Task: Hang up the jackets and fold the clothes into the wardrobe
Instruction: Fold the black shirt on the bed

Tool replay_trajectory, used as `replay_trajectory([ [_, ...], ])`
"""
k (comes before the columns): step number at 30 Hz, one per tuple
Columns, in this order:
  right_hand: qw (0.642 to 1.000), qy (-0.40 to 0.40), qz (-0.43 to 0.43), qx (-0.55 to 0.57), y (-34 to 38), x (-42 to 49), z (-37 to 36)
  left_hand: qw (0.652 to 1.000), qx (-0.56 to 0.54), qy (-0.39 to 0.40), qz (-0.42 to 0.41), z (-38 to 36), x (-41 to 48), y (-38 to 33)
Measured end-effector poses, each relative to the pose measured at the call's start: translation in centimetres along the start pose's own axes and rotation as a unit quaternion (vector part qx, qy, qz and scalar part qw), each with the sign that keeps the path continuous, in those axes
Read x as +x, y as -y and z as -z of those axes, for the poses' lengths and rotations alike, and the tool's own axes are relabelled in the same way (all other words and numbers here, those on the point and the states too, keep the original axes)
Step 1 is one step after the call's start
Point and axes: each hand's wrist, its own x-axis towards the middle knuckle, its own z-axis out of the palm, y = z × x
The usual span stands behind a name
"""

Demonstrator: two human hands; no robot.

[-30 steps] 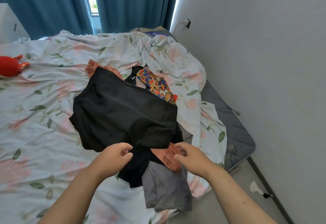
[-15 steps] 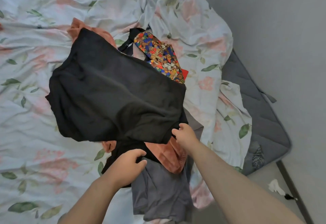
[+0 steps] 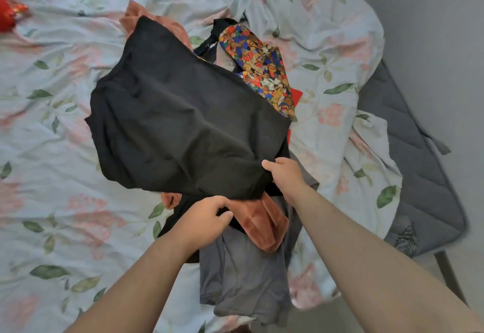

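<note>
A pile of clothes lies on the bed. On top is a wide black garment (image 3: 178, 123). Under it I see a rust-orange fleece piece (image 3: 264, 225), a grey garment (image 3: 243, 277) hanging over the bed's near edge, and a bright patterned garment (image 3: 262, 68) at the far right of the pile. My left hand (image 3: 201, 222) grips dark cloth at the black garment's near edge. My right hand (image 3: 285, 175) pinches the same hem a little further right, fingers curled into the fabric.
The floral duvet (image 3: 65, 149) covers the bed. A red soft toy (image 3: 10, 10) lies at the far left. The grey mattress corner (image 3: 424, 175) shows at the right, beside the wall and a strip of floor.
My head has tilted down and closer to the pile, so the curtains left the view. Both hands shifted along the black garment's near edge; the right one moved up onto the hem.
</note>
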Motion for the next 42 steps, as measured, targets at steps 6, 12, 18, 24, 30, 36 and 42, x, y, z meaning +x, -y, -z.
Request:
replay_trajectory([
  [6, 0.965, -0.087, 0.215, -0.123, 9.1, -8.9, 0.2, 0.998, -0.04, -0.037, -0.026, 2.2, -2.2, -2.8],
  [12, 0.923, -0.034, 0.368, -0.107, 18.4, -18.2, 0.2, 0.983, -0.074, -0.169, 0.003, 4.3, -6.8, -6.3],
  [18, 0.872, 0.038, 0.488, -0.016, 27.9, -28.3, -0.3, 0.901, -0.138, -0.411, 0.005, 9.8, -12.4, -10.9],
  [24, 0.864, 0.066, 0.498, -0.015, 36.6, -37.8, 0.7, 0.851, -0.194, -0.487, -0.039, 17.9, -17.8, -11.8],
  [30, 0.864, 0.145, 0.482, 0.003, 42.0, -43.1, 3.1, 0.809, -0.276, -0.511, -0.09, 25.0, -26.4, -12.6],
  [36, 0.808, 0.062, 0.583, -0.063, 44.6, -48.7, 4.9, 0.793, -0.235, -0.548, -0.124, 31.3, -33.1, -12.6],
  [42, 0.796, 0.137, 0.588, 0.045, 47.5, -55.5, 5.2, 0.595, 0.102, -0.761, -0.236, 31.9, -38.9, -13.3],
])
